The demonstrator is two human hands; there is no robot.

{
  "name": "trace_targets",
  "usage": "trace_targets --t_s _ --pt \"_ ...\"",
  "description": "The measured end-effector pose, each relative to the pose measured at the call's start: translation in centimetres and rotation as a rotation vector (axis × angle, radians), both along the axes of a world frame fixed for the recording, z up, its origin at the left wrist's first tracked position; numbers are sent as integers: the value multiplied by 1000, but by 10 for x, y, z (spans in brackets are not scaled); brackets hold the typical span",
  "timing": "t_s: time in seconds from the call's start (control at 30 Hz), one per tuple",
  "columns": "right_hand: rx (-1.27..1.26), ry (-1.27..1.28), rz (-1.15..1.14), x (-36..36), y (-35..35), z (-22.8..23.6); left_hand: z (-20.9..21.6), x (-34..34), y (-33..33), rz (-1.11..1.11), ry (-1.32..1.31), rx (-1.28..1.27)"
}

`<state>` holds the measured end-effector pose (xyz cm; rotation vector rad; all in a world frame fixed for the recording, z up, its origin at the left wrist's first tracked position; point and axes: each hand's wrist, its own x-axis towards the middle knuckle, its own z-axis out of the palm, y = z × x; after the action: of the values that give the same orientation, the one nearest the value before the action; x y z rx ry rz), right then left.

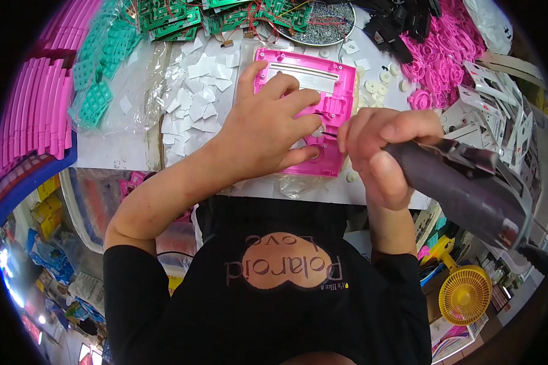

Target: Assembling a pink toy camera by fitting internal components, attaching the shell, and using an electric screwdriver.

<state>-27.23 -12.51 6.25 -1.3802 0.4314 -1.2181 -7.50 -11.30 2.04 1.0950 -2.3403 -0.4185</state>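
A bright pink plastic housing (347, 85) lies on the worktable in front of me, its ribbed inner side up, with a silver-grey strip along its far part. My left hand (268, 121) rests across the housing with fingers spread, pressing on it and hiding its left and middle. Wrapped in my right hand (383, 146) is a dark electric screwdriver (463, 188), held tilted with its body toward the lower right. Its thin bit points at the housing near my left fingers; whether the tip touches a screw is hidden.
White paper squares (195, 103) lie left of the housing. Green circuit boards (170, 18) and a screw-filled metal dish (326, 27) stand behind. Pink rings (441, 55) and black parts (402, 24) pile at back right. Pink panels (33, 109) and teal keypads (97, 100) sit left.
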Motion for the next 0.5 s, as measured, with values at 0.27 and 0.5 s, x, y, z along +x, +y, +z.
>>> trace_targets --t_s 0.27,0.5 --pt "-128 229 23 13 0 -9 -1 3 2 38 -79 -18" --pt "14 -41 47 -6 -18 10 6 14 -2 -74 36 32"
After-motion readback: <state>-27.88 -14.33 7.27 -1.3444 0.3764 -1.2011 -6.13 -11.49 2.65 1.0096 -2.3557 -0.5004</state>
